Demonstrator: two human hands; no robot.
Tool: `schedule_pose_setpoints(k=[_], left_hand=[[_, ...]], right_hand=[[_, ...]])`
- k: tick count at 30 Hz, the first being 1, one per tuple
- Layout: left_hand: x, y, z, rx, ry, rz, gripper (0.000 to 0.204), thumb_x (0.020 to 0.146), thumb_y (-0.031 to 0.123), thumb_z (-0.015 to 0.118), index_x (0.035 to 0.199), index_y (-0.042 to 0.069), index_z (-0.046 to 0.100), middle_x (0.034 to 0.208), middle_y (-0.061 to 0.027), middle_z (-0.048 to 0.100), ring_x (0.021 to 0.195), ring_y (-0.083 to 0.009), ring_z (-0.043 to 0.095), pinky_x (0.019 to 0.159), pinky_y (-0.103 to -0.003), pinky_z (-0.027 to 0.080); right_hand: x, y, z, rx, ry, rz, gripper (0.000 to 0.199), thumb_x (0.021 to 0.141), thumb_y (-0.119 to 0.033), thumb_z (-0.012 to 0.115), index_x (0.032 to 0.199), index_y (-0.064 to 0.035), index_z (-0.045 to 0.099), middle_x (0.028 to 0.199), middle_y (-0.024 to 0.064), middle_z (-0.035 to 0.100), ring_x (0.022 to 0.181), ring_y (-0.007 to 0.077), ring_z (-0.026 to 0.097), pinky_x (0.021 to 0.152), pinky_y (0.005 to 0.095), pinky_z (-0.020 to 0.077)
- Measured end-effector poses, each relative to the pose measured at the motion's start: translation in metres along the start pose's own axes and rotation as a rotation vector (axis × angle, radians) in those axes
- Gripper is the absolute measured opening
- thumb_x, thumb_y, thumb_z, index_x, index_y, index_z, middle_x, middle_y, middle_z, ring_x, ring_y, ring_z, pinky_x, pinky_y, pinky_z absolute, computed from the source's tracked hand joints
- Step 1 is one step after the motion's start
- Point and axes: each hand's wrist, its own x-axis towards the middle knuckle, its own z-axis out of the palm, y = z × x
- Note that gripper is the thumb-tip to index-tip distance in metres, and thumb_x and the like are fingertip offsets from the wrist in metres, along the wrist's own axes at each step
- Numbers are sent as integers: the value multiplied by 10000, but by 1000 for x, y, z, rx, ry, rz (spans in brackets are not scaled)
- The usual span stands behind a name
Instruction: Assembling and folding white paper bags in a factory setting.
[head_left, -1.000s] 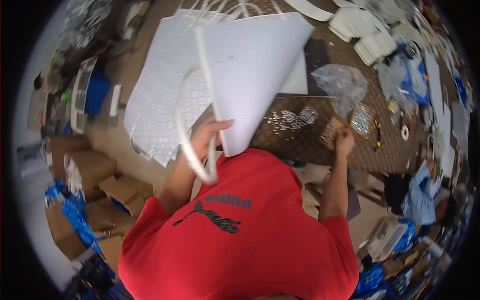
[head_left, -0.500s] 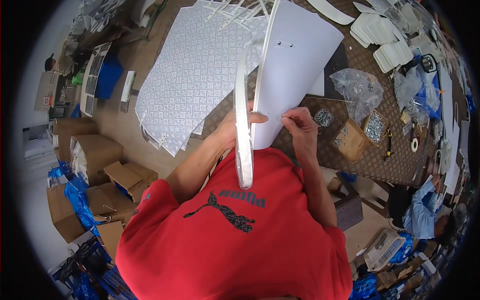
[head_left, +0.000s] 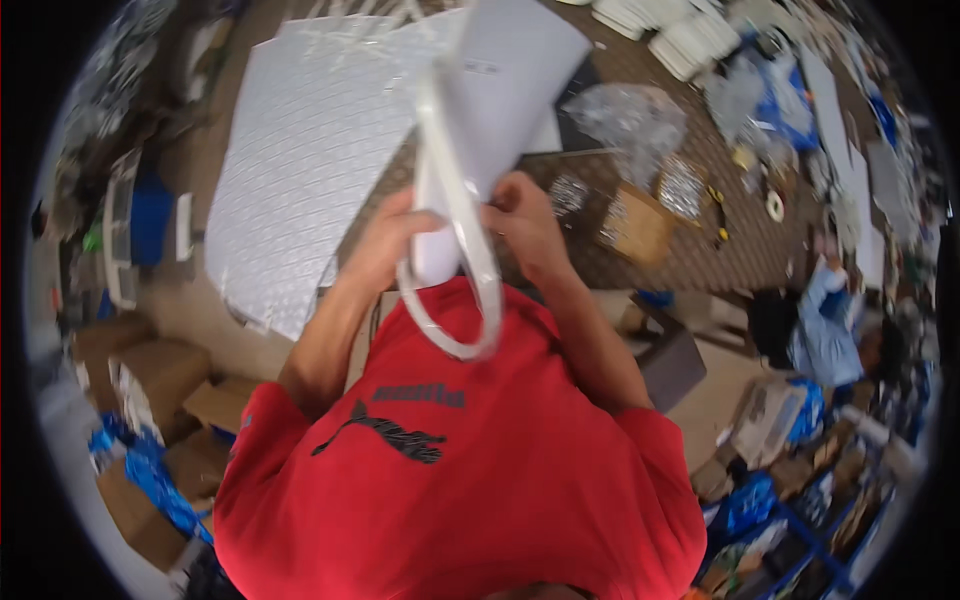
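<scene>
A stiff white bag panel (head_left: 515, 80) stands tilted in front of me, with two small marks near its upper part. A white strap handle (head_left: 488, 295) hangs from it in a loop toward my red shirt. My left hand (head_left: 388, 245) grips the panel's lower left edge, thumb across its face. On the other side, my right hand (head_left: 528, 225) has its fingers pinched together close to the handle and panel; motion blur hides what lies between them. Left of the panel lies a pile of patterned grey-white panels (head_left: 310, 150) with white straps at its far end.
On the brown patterned table (head_left: 740, 250) are a clear plastic bag (head_left: 640, 120), metal-fastener piles (head_left: 568, 193), an open carton (head_left: 640, 222), a tape roll (head_left: 775, 206) and white pieces (head_left: 695, 45). Cardboard boxes (head_left: 160, 370) stand at left. Another person (head_left: 825, 335) sits at right.
The view has shifted and blurred. The panel has turned and narrowed at its lower end, and the handle has swung into an open loop. My right hand has moved closer to my left.
</scene>
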Motion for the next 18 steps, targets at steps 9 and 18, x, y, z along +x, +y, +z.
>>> schedule_pose_setpoints(k=[9, 18], left_hand=[[7, -12, -27, -516, 195, -100, 446, 849, 57, 557, 1284, -44, 542, 1137, -183, 644, 1048, -274, 650, 930, -411, 527], [16, -58, -35, -833, -63, 12, 390, 884, 46, 551, 1251, -83, 524, 1209, -191, 617, 1158, -301, 597, 1048, -412, 452]], right_hand=[[-1, 53, -200, -822, 611, 39, 241, 887, -235, 708, 983, -14, 702, 868, 150, 720, 816, 265, 709, 725, 369, 552], [2, 125, -243, -1223, 656, 249, 289, 804, -276, 765, 941, -28, 711, 913, 218, 707, 897, 397, 692, 781, 487, 544]])
